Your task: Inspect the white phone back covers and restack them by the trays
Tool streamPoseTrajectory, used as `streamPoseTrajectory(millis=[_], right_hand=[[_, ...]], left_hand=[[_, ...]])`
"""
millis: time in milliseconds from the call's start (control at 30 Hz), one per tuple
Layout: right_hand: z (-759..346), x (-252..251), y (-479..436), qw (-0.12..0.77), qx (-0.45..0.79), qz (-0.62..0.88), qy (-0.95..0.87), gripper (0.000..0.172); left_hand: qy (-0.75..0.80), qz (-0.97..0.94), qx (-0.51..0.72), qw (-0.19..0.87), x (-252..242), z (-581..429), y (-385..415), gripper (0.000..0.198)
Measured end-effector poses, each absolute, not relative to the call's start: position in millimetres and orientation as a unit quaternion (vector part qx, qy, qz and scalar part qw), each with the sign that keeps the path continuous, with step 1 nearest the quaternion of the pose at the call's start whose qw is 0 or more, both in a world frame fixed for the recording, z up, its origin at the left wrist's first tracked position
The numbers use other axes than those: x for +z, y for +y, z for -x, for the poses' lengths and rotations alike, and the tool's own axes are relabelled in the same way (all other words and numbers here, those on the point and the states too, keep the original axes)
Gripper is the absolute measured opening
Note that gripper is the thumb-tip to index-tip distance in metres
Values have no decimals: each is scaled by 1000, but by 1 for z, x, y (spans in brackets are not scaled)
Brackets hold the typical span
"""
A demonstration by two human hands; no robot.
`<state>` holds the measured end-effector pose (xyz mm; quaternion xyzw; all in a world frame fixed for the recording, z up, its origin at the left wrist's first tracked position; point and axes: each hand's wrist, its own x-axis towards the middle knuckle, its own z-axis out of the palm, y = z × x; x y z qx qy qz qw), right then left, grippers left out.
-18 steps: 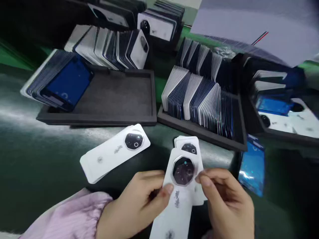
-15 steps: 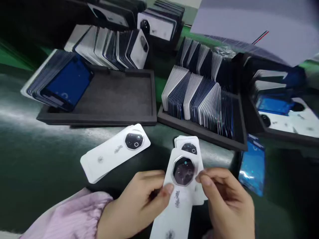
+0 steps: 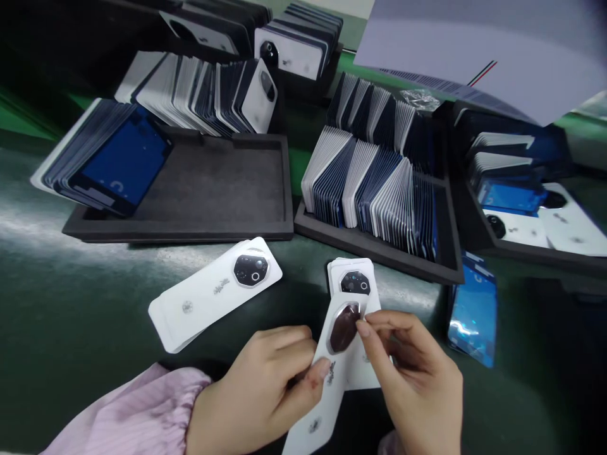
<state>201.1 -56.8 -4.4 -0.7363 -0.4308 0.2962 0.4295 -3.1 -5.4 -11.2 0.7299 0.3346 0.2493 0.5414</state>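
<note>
My left hand (image 3: 256, 398) grips the lower part of a long white card (image 3: 317, 404), with the thumb pressed on its face. A dark octagonal lens piece (image 3: 344, 327) sits tilted on the card's upper end. My right hand (image 3: 412, 373) pinches thumb and forefinger at that lens piece's edge. Beneath the held card lies a small stack of white cards (image 3: 353, 281), partly hidden. A second white stack with its own octagonal lens (image 3: 213, 294) lies to the left, apart from both hands.
Dark foam trays (image 3: 190, 221) hold leaning rows of white and dark blue panels beyond my hands. A blue film packet (image 3: 473, 313) lies at the right on the dark green mat (image 3: 71, 316). A pale sheet (image 3: 474, 50) overhangs the far right. My left arm wears a pink striped sleeve (image 3: 133, 411).
My right hand has moved up and left, from the card's side to the lens piece's edge. The held card and lens now tilt, and the whole view has shifted slightly.
</note>
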Motion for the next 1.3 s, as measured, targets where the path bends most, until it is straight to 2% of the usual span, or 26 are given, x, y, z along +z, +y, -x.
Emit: streamPoseTrajectory(millis=[100,200,300,367,467,500,567,600,667,833,933,1033,1167,1233,1300], right_hand=[[-206,-7,-51,417,317,735,-431,16],[-209,-3,-44,375,417,698,-445,20],[-213,3,-38,312,494,668,-461,34],[-220,5,-36,287,487,686,-459,40],[-237,0,-34,249,444,727,-461,39],[-241,-2,-33,233,429,741,-461,36],[-248,-8,-32,203,394,773,-455,29],[-249,-11,-32,193,374,789,-448,26],[-248,-15,-32,187,332,817,-433,20],[-246,-16,-35,230,266,835,-423,47],[-244,-12,-37,279,233,830,-424,52],[-232,-4,-40,346,229,797,-440,49],[-197,2,-46,386,383,666,-510,34],[-181,1,-49,379,461,600,-532,26],[-173,-2,-52,378,492,578,-530,29]], left_hand=[[338,-739,255,524,-12,4,-7,35],[351,-733,262,520,-10,5,-4,34],[371,-741,263,494,-4,10,5,37],[404,-756,267,441,-2,20,12,35],[491,-767,274,309,-6,43,19,24],[522,-768,266,259,-10,52,19,31],[570,-765,243,174,-22,69,18,64],[588,-763,226,145,-28,77,18,74],[613,-757,194,118,-41,90,18,75],[614,-756,179,140,-49,109,28,72],[614,-750,187,162,-38,110,32,60],[622,-735,199,181,-22,103,28,58],[621,-715,211,242,-6,74,7,70],[594,-714,211,305,-3,51,-5,86],[550,-715,204,381,1,29,-13,103]])
